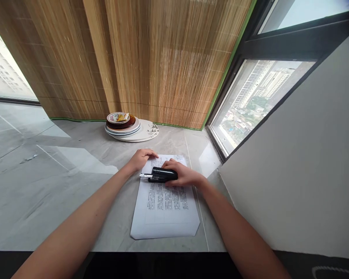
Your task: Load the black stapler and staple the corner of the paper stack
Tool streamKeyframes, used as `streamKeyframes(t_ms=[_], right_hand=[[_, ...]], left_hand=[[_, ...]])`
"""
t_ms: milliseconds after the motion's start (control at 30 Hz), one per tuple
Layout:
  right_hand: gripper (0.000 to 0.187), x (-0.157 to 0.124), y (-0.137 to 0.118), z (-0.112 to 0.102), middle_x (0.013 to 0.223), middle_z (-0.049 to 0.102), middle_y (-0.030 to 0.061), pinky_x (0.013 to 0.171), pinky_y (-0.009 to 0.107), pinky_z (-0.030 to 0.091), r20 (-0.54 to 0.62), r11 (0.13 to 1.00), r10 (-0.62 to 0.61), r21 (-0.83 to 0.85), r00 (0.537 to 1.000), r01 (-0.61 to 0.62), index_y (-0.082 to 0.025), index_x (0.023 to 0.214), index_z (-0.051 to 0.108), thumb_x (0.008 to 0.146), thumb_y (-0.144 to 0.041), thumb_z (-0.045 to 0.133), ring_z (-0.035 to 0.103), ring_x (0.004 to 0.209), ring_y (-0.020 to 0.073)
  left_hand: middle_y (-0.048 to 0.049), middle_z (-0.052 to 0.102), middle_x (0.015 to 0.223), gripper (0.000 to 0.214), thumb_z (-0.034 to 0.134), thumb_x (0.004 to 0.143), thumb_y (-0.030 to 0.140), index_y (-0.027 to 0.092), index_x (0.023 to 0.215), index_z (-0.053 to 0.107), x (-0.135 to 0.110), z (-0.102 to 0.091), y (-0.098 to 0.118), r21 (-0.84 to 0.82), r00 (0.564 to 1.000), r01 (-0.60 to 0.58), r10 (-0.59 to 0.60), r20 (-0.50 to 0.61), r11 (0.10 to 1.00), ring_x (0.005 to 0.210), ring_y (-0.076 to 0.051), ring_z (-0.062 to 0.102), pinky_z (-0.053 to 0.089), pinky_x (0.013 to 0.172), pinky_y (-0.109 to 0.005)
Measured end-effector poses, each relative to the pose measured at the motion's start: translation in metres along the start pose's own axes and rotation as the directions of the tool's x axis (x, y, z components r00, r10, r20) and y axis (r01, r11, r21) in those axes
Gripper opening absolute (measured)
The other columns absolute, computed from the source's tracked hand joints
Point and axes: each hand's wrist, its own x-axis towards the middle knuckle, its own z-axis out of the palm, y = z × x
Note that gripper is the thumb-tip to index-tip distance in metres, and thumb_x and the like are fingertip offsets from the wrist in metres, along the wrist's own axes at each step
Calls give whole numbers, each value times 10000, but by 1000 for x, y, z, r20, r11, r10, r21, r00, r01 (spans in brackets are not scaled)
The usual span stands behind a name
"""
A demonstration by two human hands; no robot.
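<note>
Printed white paper (pixel 168 221) lies on the grey tiled surface in front of me, covered in lines of dark text; two of its near corners look cut or folded. My right hand (pixel 180 173) is wrapped round a black stapler (pixel 164 174) above the sheet. The stapler points left, and its silvery front end sticks out near the paper's left edge. At the far left corner of the paper rests my left hand (pixel 144 158), its fingers stretched out over the edge. Whether there is more than one sheet I cannot tell.
A stack of plates (pixel 123 133) stands beyond the paper, with an oval white plate (pixel 149 131) at its base. Behind it hangs a bamboo blind (pixel 151 66). To the right are a dark-framed window (pixel 250 97) and a white wall (pixel 302 162). Small scraps (pixel 31 157) lie at left.
</note>
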Motion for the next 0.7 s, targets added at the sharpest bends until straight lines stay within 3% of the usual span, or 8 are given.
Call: streamKeyframes(t_ms=[133,233,333,400,433,500,600,700], right_hand=[[229,1,-6,0,1109,669,57,1022,418,442,-115,998,8,60,993,-2,-195,1067,715,861,-277,777,582,1058,227],[250,2,-10,1,1093,671,62,896,357,499,-301,985,98,166,948,-49,-180,1115,694,900,-301,731,630,988,212],[223,5,-13,9,1099,666,65,859,340,516,-513,992,122,85,850,-91,-188,1130,693,919,-260,684,644,958,204],[267,6,-12,16,1148,656,80,873,354,525,-609,988,52,-82,792,-129,-204,1176,692,915,-176,643,645,993,214],[330,6,-11,18,1182,650,89,881,368,528,-617,970,3,-191,787,-153,-217,1220,685,909,-129,617,641,1023,226],[481,6,-10,21,1252,637,103,900,403,528,-550,892,-89,-415,830,-180,-250,1309,655,886,-41,565,620,1100,255],[599,6,-11,20,1289,634,106,938,443,509,-395,761,-152,-632,906,-147,-271,1364,626,864,36,509,574,1202,287],[573,8,-13,18,1272,646,110,939,442,497,-345,704,-191,-700,919,-117,-247,1348,633,890,52,461,563,1235,288]], left_hand=[[-100,783,1028,239,596,817,196,159,916,810,0,-2,5,-229,990,33,-64,-129,973,1029,-245,697,508,1029,-412],[-143,716,1280,282,616,921,266,141,1138,745,-2,-3,17,-623,971,-7,-143,-191,782,1196,-259,663,469,1106,-437],[-205,655,1365,406,538,1019,424,103,1223,681,-4,-2,28,-816,976,162,-211,50,555,1230,-286,656,488,1098,-448],[-241,681,1285,559,460,1036,554,64,1202,673,-6,-1,30,-820,940,334,-224,256,465,1198,-310,672,510,1070,-449],[-249,697,1231,630,427,1032,611,52,1186,673,-6,0,30,-806,917,398,-219,334,438,1175,-321,680,524,1047,-447],[-239,725,1121,709,383,1014,688,56,1139,680,-7,-1,28,-791,887,462,-208,413,402,1097,-322,703,563,969,-428],[-182,736,943,673,366,1021,683,93,1035,690,-7,-3,25,-818,881,470,-239,409,332,923,-255,727,603,825,-335],[-167,723,877,635,362,1042,637,95,993,689,-7,-5,23,-839,871,472,-288,398,269,855,-218,725,608,794,-285]])
